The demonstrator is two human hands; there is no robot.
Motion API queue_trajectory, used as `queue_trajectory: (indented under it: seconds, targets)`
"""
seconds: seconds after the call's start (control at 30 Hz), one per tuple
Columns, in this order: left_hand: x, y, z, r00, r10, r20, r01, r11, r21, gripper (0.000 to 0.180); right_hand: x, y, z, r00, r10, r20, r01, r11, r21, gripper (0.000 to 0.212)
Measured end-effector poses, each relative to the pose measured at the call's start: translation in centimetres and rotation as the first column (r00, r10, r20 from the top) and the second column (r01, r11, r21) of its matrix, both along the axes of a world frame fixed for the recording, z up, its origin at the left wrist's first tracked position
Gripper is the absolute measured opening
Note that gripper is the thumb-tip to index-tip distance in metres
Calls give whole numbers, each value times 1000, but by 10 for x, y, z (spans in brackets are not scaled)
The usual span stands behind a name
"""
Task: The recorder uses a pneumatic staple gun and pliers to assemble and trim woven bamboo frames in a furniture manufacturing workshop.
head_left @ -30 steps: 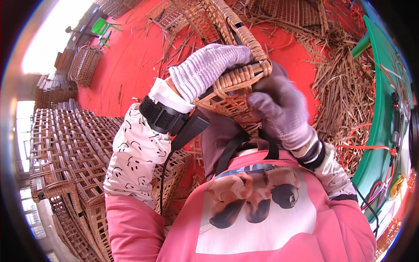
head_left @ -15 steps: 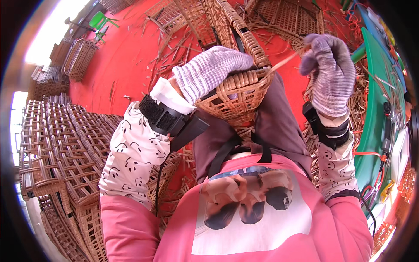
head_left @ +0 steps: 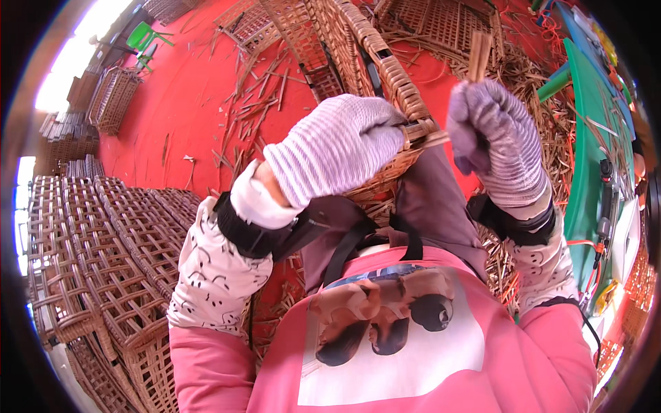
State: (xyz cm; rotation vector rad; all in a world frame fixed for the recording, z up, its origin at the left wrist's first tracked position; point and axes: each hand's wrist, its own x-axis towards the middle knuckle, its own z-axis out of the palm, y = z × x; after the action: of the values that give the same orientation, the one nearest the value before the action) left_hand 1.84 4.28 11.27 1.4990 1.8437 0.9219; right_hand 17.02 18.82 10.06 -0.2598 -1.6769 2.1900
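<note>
A brown wicker basket (head_left: 400, 77) with a thick wrapped rim stands tilted between my knees. My left hand (head_left: 339, 146), in a striped knit glove, is closed over its near rim corner, covering much of the near side. A flat cane strip (head_left: 434, 140) comes out at that corner, just beyond the left fingertips, and reaches toward my right hand (head_left: 497, 141). The gloved right hand is held off the basket, fist closed on a cane strip (head_left: 479, 56) whose end stands up above it. Whether both visible lengths are one strip is hidden by the fist.
Stacked wicker baskets (head_left: 103, 255) stand close on my left. More woven frames (head_left: 441, 31) lie ahead on the red floor (head_left: 172, 131), among scattered cane offcuts. A green table (head_left: 585, 158) with cables and a tool edges my right side. A green chair (head_left: 146, 38) is far left.
My right hand has come down and left, closer to the basket, and its strip end now points up. My left hand has shifted nearer to me, over the rim corner.
</note>
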Motion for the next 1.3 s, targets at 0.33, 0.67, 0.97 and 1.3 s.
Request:
queue_trajectory:
  seconds: [0.33, 0.67, 0.97, 1.3]
  targets:
    - [11, -13, 6, 960, 201, -195, -140, 947, 288, 35, -108, 19, 1, 986, 127, -108, 53, 372, 927, 21]
    - [38, -2, 6, 741, 312, -594, -183, 946, 269, 39, -112, 12, 27, 968, 26, 250, -251, 69, 965, 21]
    - [16, 15, 19, 976, 213, 41, -198, 951, -237, 25, 6, 14, -25, 986, -162, 40, 144, 945, 294, 22]
    - [9, 21, 13, 839, 305, 451, -162, 930, -329, 31, 31, -47, -80, 1000, 5, -15, -5, 999, -46, 43]
